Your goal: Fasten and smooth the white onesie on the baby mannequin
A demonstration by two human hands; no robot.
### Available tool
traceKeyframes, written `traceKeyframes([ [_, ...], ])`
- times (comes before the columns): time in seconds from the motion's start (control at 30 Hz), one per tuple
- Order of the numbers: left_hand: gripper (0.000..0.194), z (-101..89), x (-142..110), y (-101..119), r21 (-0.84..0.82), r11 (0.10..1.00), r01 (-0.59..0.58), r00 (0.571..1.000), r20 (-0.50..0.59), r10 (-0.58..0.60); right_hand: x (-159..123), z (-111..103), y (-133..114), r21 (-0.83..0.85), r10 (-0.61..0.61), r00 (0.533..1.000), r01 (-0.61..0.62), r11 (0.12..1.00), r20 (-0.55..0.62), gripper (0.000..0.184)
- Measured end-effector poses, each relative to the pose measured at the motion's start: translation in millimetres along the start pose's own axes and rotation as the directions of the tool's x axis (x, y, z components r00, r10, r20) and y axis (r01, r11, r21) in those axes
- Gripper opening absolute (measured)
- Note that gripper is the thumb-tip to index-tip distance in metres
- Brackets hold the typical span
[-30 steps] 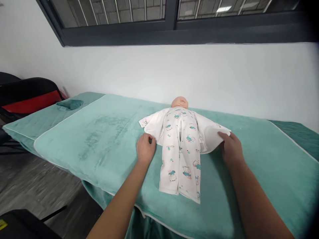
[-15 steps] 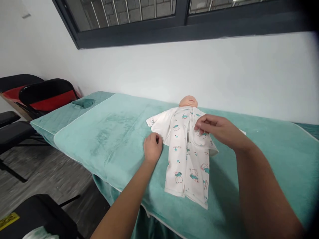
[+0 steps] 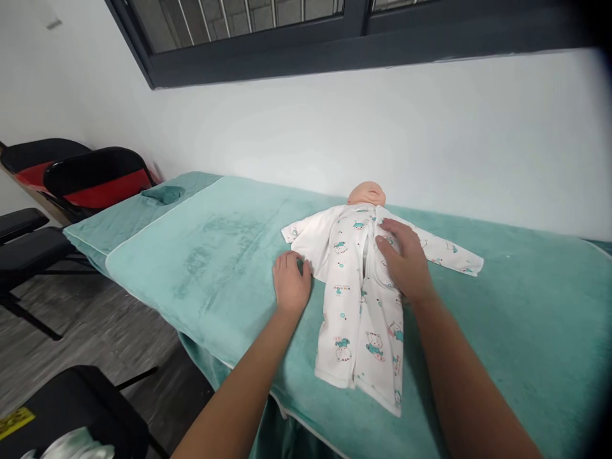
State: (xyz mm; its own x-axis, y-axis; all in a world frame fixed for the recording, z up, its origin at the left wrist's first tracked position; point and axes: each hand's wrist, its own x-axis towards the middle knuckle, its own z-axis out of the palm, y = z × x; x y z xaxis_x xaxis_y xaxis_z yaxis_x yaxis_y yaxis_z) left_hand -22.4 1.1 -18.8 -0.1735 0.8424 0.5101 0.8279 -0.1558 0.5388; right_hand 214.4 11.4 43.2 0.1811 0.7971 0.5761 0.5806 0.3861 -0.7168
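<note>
A baby doll (image 3: 366,192) lies on its back on a teal towel (image 3: 215,255), dressed in a white romper (image 3: 356,306) printed with small teal animals. My right hand (image 3: 403,260) rests flat on the romper's chest, fingers stretched out. At the romper's left edge, below the short left sleeve, my left hand (image 3: 291,282) sits on the towel with its fingers curled on the cloth. The right sleeve lies spread out toward the right.
The towel covers a padded table (image 3: 549,331) against a white wall under a dark window frame. Black and red folding chairs (image 3: 90,178) stand at the left. A small teal cloth (image 3: 163,194) lies at the table's far left end. A black object (image 3: 71,408) sits at bottom left.
My right hand carried the romper's right flap over the doll's chest and now presses flat on it. The left hand has stayed at the romper's left edge.
</note>
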Motion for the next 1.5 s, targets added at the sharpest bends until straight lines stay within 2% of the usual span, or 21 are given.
traceKeyframes([
  [0.1, 0.023, 2.3, 6.0, 1.9, 0.082, 0.995, 0.063, 0.997, -0.049, -0.059, -0.3, 2.3, 6.9, 0.039, 0.059, 0.992, -0.064, 0.997, 0.115, 0.042],
  [0.27, 0.032, 9.0, 26.0, 1.6, 0.119, 0.976, 0.185, 0.983, -0.04, -0.182, -0.6, 3.2, 12.9, 0.018, 0.046, 0.975, -0.051, 0.999, 0.219, 0.053],
  [0.3, 0.031, 10.1, 31.0, 1.2, 0.077, 0.975, 0.207, 0.978, -0.023, -0.206, -0.4, 2.9, 13.1, 0.014, 0.042, 0.973, -0.047, 0.999, 0.226, 0.054],
  [0.37, 0.031, 10.9, 41.9, 1.4, -0.118, 0.948, 0.295, 0.955, 0.05, -0.291, 0.1, 2.3, 12.9, 0.008, 0.035, 0.971, -0.039, 0.999, 0.236, 0.055],
  [0.43, 0.03, 8.2, 54.0, 5.2, -0.343, 0.851, 0.398, 0.917, 0.167, -0.362, 0.6, 2.0, 12.2, 0.002, 0.036, 0.97, -0.037, 0.999, 0.24, 0.055],
  [0.5, 0.024, 0.5, 65.9, 15.7, -0.478, 0.75, 0.457, 0.889, 0.273, -0.367, 1.0, 2.0, 11.3, 0.0, 0.039, 0.97, -0.04, 0.999, 0.24, 0.055],
  [0.57, 0.023, -11.7, 74.6, 34.9, -0.561, 0.694, 0.452, 0.89, 0.335, -0.31, 1.3, 2.3, 10.5, 0.006, 0.042, 0.97, -0.045, 0.999, 0.238, 0.055],
  [0.67, 0.025, -30.4, 75.3, 75.9, -0.734, 0.573, 0.364, 0.924, 0.361, -0.125, 1.5, 2.6, 10.2, 0.023, 0.044, 0.972, -0.051, 0.998, 0.23, 0.054],
  [0.73, 0.017, -36.2, 66.3, 102.3, -0.77, 0.606, 0.199, 0.952, 0.3, 0.068, 1.4, 2.4, 10.6, 0.039, 0.057, 0.974, -0.067, 0.997, 0.22, 0.054],
  [0.77, 0.014, -36.1, 59.7, 112.5, -0.756, 0.647, 0.103, 0.943, 0.28, 0.177, 1.3, 2.2, 11.0, 0.05, 0.062, 0.974, -0.075, 0.996, 0.219, 0.055],
  [0.87, 0.019, -28.0, 36.9, 125.9, -0.64, 0.749, -0.174, 0.852, 0.284, 0.44, 1.0, 1.5, 12.3, 0.083, 0.058, 0.975, -0.077, 0.994, 0.215, 0.057],
  [0.93, 0.02, -22.1, 23.6, 121.5, -0.545, 0.775, -0.32, 0.793, 0.293, 0.534, 1.0, 1.5, 12.6, 0.098, 0.033, 0.978, -0.055, 0.994, 0.205, 0.054],
  [0.97, 0.02, -20.8, 18.1, 116.6, -0.509, 0.776, -0.372, 0.78, 0.282, 0.559, 1.1, 1.6, 12.5, 0.104, 0.025, 0.98, -0.046, 0.994, 0.197, 0.052],
  [1.0, 0.02, -20.6, 13.3, 110.5, -0.481, 0.777, -0.405, 0.781, 0.259, 0.568, 1.2, 1.8, 12.2, 0.108, 0.021, 0.981, -0.042, 0.993, 0.192, 0.051],
  [1.07, 0.023, -23.1, 5.2, 96.5, -0.44, 0.803, -0.403, 0.835, 0.183, 0.519, 1.6, 2.4, 11.2, 0.116, 0.027, 0.983, -0.049, 0.992, 0.183, 0.049],
  [1.13, 0.024, -26.6, -1.7, 82.2, -0.402, 0.861, -0.312, 0.918, 0.107, 0.383, 2.1, 2.6, 9.7, 0.116, 0.045, 0.983, -0.066, 0.991, 0.179, 0.048],
  [1.2, 0.022, -28.4, -7.9, 69.7, -0.399, 0.9, -0.176, 0.967, 0.102, 0.234, 2.4, 2.5, 8.1, 0.114, 0.058, 0.983, -0.079, 0.99, 0.176, 0.046],
  [1.27, 0.017, -27.9, -13.2, 60.6, -0.443, 0.895, -0.049, 0.976, 0.171, 0.138, 2.4, 2.0, 6.8, 0.109, 0.063, 0.983, -0.083, 0.991, 0.173, 0.045],
  [1.33, 0.016, -26.5, -17.2, 55.4, -0.486, 0.873, 0.041, 0.965, 0.247, 0.092, 2.2, 1.7, 6.0, 0.103, 0.066, 0.984, -0.084, 0.991, 0.167, 0.044],
  [1.4, 0.02, -25.6, -19.1, 53.1, -0.507, 0.858, 0.084, 0.957, 0.282, 0.073, 2.0, 1.7, 5.8, 0.1, 0.074, 0.984, -0.091, 0.991, 0.161, 0.044],
  [1.5, 0.028, -25.9, -15.1, 52.3, -0.511, 0.856, 0.083, 0.962, 0.264, 0.064, 2.4, 2.0, 6.1, 0.11, 0.083, 0.984, -0.101, 0.989, 0.16, 0.043],
])
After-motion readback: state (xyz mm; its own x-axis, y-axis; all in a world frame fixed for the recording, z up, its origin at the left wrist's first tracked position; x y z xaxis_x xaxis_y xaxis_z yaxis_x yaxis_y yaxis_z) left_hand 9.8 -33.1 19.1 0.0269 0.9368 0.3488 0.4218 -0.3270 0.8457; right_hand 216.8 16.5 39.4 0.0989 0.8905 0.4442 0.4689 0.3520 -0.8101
